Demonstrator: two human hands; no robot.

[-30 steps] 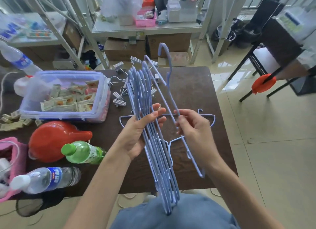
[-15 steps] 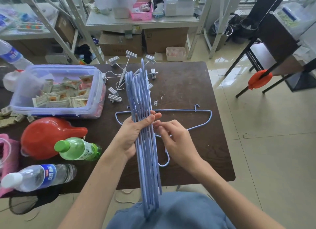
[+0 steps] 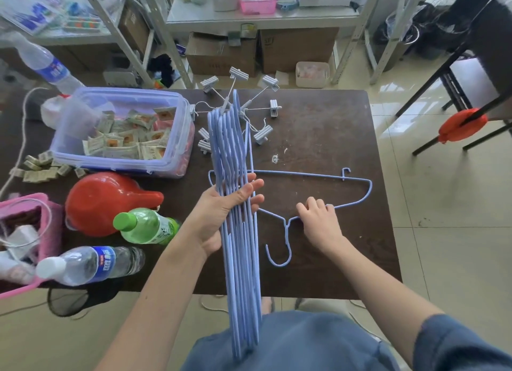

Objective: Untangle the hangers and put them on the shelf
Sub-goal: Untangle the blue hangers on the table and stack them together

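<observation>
pink basket cut off left

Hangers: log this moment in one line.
left hand: grips hanger bundle | right hand: on single hanger, flat on table | shelf: none placed

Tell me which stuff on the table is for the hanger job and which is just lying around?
For the job:
- bundle of blue hangers in the left hand
- single blue hanger flat on the table, under the right hand

Just lying about:
- clip hanger
- box of packets
- red jug
- green bottle
- water bottle
</observation>
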